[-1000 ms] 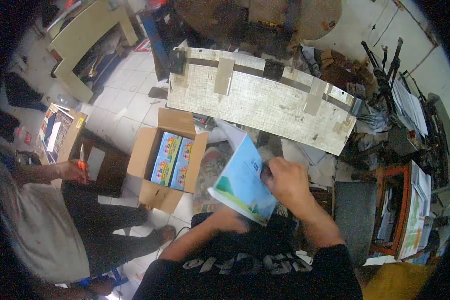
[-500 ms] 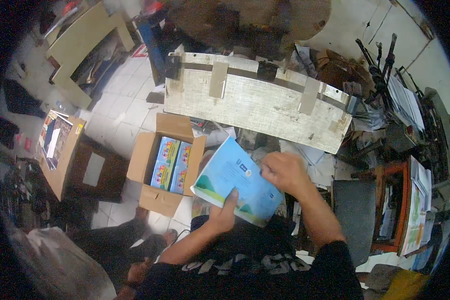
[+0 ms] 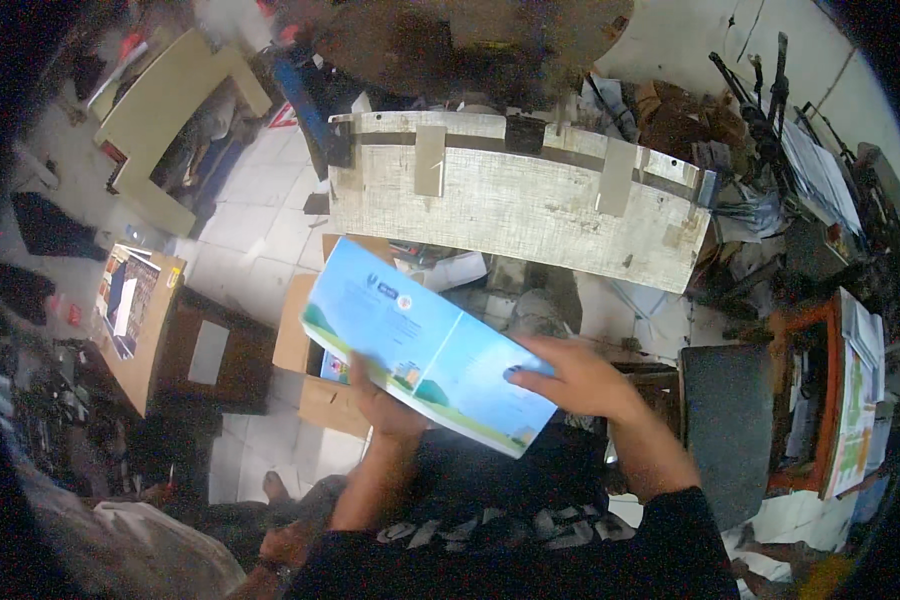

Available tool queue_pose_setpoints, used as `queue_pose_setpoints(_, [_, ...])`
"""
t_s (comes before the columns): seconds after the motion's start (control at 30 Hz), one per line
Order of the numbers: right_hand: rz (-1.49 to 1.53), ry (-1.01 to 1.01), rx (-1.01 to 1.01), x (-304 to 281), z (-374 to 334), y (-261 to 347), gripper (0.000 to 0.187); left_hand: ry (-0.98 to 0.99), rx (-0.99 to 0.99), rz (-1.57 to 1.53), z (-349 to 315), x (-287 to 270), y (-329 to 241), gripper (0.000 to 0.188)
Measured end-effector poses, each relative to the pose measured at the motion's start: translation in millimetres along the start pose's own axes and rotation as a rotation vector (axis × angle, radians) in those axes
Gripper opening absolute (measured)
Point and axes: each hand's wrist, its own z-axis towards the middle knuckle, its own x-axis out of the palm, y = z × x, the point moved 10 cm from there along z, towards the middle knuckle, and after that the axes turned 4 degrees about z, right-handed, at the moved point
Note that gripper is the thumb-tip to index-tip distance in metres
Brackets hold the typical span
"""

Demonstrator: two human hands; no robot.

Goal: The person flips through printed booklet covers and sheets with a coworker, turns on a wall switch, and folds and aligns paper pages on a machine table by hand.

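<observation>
A thin blue booklet (image 3: 370, 300) with green hills printed along its lower edge is spread open in front of me. My left hand (image 3: 385, 405) grips its lower left edge, thumb on top and the other fingers hidden underneath. At the right end my right hand (image 3: 580, 378) holds the other half, its thumb lying on the page. A small dark patch shows at that thumb's tip. Behind the booklet's left half, an open cardboard box (image 3: 292, 325) is mostly covered; a bit of its colourful contents shows below the booklet.
Ahead stands a worn pale board (image 3: 510, 215) with tape strips. A black-topped seat (image 3: 727, 430) and a wooden cabinet (image 3: 813, 390) bearing papers are on the right. On the left, a larger carton (image 3: 140, 330) carries booklets. Another person's arm (image 3: 285, 545) is at lower left.
The booklet has been opened out flat and shifted left, now covering much of the cardboard box. My right hand has moved from a curled pose above the cover to holding the right page.
</observation>
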Motion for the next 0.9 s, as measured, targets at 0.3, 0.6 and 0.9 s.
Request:
queue_pose_setpoints(0.3, [0.925,-0.242,0.452,56.7,3.9,-59.7,0.036,0.775,0.565,1.4,-54.7,122.1,17.9,0.052])
queue_pose_setpoints(0.6, [1.333,-0.352,0.363,79.7,22.0,-73.6,0.035,0.143,0.946,1.759,-68.6,110.0,-22.0,0.064])
queue_pose_setpoints(0.9, [1.423,-0.395,0.339,80.0,23.1,-77.0,0.035,0.221,0.944,1.716,-72.7,107.6,-34.2,0.065])
